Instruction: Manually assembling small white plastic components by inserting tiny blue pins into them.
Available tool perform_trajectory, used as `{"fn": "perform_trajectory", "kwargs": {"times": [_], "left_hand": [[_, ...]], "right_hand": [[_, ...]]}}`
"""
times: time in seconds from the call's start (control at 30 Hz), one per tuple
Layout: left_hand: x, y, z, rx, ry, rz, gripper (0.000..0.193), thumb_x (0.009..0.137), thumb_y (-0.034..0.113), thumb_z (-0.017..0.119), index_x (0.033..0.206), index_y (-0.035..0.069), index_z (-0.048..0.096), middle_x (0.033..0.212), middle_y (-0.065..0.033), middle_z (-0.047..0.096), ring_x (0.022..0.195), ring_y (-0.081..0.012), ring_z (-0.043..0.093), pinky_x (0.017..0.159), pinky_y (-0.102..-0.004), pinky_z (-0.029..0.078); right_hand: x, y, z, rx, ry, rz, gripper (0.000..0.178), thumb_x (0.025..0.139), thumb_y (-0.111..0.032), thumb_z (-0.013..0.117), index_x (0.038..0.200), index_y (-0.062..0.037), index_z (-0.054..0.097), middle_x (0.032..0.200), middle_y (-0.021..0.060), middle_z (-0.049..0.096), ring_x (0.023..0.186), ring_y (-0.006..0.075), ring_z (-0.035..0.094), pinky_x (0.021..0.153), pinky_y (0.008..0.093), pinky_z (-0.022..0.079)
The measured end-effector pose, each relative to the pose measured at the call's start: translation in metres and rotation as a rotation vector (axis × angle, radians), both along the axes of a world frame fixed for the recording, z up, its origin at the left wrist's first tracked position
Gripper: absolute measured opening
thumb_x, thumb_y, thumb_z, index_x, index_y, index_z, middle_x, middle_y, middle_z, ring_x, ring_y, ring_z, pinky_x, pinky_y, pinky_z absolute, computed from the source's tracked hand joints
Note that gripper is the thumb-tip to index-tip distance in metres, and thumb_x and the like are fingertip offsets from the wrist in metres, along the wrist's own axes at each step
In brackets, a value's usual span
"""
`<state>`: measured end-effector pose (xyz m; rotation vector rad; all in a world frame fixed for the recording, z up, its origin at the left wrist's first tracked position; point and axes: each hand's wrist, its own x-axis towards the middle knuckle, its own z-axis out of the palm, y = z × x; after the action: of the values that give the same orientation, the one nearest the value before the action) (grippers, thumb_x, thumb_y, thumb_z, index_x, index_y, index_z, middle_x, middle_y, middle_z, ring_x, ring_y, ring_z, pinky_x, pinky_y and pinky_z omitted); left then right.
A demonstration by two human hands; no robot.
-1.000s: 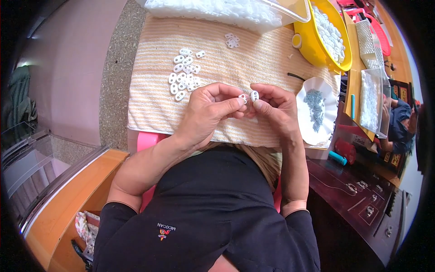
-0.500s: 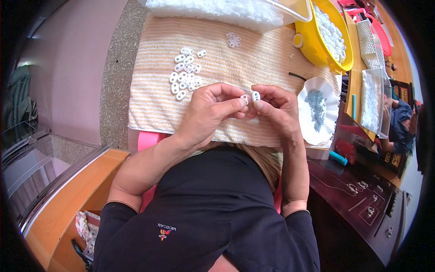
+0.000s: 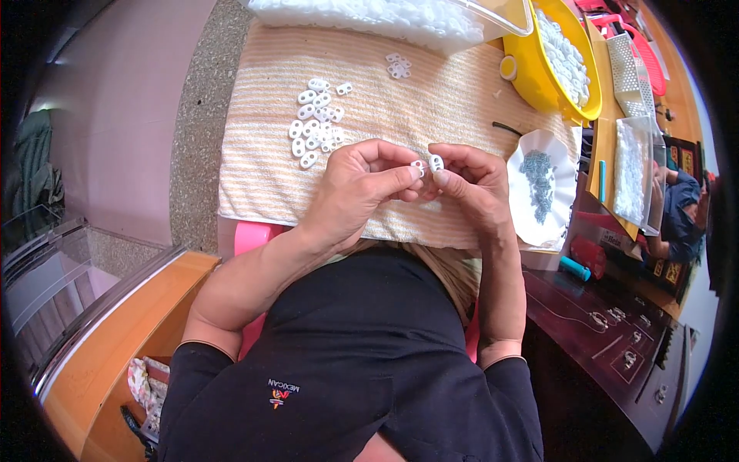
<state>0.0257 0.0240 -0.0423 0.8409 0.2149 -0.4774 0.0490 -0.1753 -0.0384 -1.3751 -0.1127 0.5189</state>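
Over the near part of a striped towel point(image 3: 262, 154), my left hand point(image 3: 362, 181) pinches a small white plastic piece point(image 3: 418, 166) between thumb and fingers. Close beside it, my right hand point(image 3: 477, 179) grips a white oval two-hole plastic piece point(image 3: 436, 162) with thumb and forefinger. The two pieces are almost side by side; whether they touch I cannot tell. Left of my hands lies a loose group of white two-hole pieces point(image 3: 305, 112). A smaller cluster of thin white pieces point(image 3: 399, 68) lies farther back. To the right, a white wavy-rimmed dish point(image 3: 523, 217) holds many small dark bits point(image 3: 537, 185).
A clear bin point(image 3: 493, 35) of white pieces stands at the back, beside a yellow basin point(image 3: 531, 85) holding more. A thin black stick point(image 3: 506, 127) lies near the dish. Farther right are a clear tray point(image 3: 654, 177) and another person point(image 3: 681, 212).
Almost nothing differs. Both hands keep their pinches, and the piece in my right fingers appears very slightly turned.
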Motion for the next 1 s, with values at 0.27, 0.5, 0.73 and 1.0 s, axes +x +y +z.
{"fn": "perform_trajectory", "kwargs": {"times": [0.27, 0.5, 0.73, 1.0], "left_hand": [[-0.0003, -0.0007, -0.0006, 0.014, 0.015, -0.001, 0.016, 0.086, 0.005, 0.066, 0.101, -0.001, 0.061, 0.090, -0.0086, 0.067, 0.079, -0.0118, 0.064, 0.071, -0.0240, 0.055], [-0.0010, -0.0029, -0.0034, -0.010, 0.008, 0.006, 0.016, 0.086, 0.004, 0.066, 0.100, -0.004, 0.062, 0.090, -0.0108, 0.067, 0.078, -0.0136, 0.065, 0.072, -0.0243, 0.055], [-0.0017, -0.0034, -0.0035, -0.028, 0.005, 0.015, 0.017, 0.086, 0.003, 0.066, 0.100, -0.006, 0.061, 0.091, -0.0121, 0.067, 0.079, -0.0151, 0.066, 0.074, -0.0247, 0.056], [-0.0019, -0.0044, -0.0039, -0.035, 0.013, 0.018, 0.017, 0.086, 0.002, 0.066, 0.100, -0.005, 0.061, 0.091, -0.0120, 0.067, 0.078, -0.0145, 0.066, 0.073, -0.0243, 0.055]], "right_hand": [[-0.0001, -0.0001, -0.0010, -0.001, -0.017, 0.004, 0.028, 0.088, -0.004, 0.064, 0.115, 0.0039, 0.062, 0.089, 0.0068, 0.068, 0.076, 0.0116, 0.064, 0.069, 0.0239, 0.053], [-0.0006, -0.0007, -0.0029, -0.036, -0.045, 0.028, 0.031, 0.086, 0.000, 0.065, 0.116, 0.0048, 0.060, 0.093, 0.0114, 0.068, 0.080, 0.0169, 0.066, 0.071, 0.0282, 0.055], [-0.0023, 0.0037, 0.0018, -0.013, -0.003, 0.025, 0.030, 0.085, 0.002, 0.065, 0.114, 0.0044, 0.062, 0.096, 0.0099, 0.068, 0.085, 0.0146, 0.065, 0.075, 0.0261, 0.054], [-0.0026, 0.0022, 0.0007, -0.033, 0.002, 0.023, 0.029, 0.085, 0.002, 0.065, 0.114, 0.0049, 0.062, 0.096, 0.0108, 0.068, 0.083, 0.0155, 0.066, 0.073, 0.0263, 0.055]]}}
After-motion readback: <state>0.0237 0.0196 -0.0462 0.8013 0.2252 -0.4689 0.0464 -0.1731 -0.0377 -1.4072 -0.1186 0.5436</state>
